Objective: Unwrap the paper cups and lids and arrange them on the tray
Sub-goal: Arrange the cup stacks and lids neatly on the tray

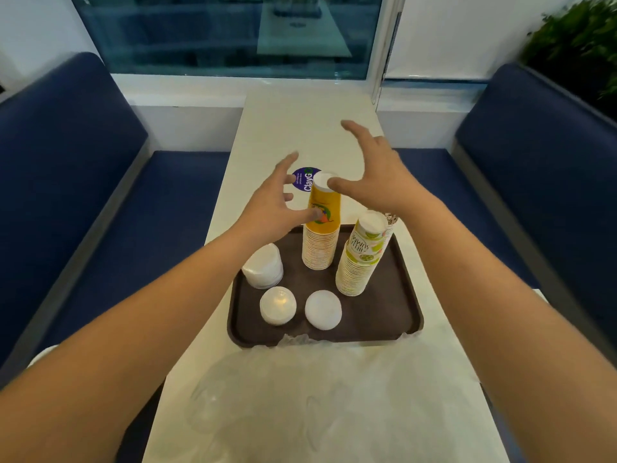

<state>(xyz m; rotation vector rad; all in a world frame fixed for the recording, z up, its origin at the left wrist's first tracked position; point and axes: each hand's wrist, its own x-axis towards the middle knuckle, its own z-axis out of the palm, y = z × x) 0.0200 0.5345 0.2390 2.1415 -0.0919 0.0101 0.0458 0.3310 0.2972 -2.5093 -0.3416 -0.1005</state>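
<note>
Flanking the top of the orange cup stack (320, 235), the left hand (278, 200) and right hand (379, 177) hover with fingers spread, gripping nothing; whether either thumb touches the cups I cannot tell. The stack stands upright at the far side of the brown tray (377, 317), with a green-printed cup stack (362, 262) to its right and three piles of white lids (277, 305) nearer the person. Crumpled clear wrap (317, 396) lies on the white table (300, 128), just before the tray.

cup stacks (320, 242) 3 | lid stacks (277, 305) 3 | tray (384, 315) 1
</note>
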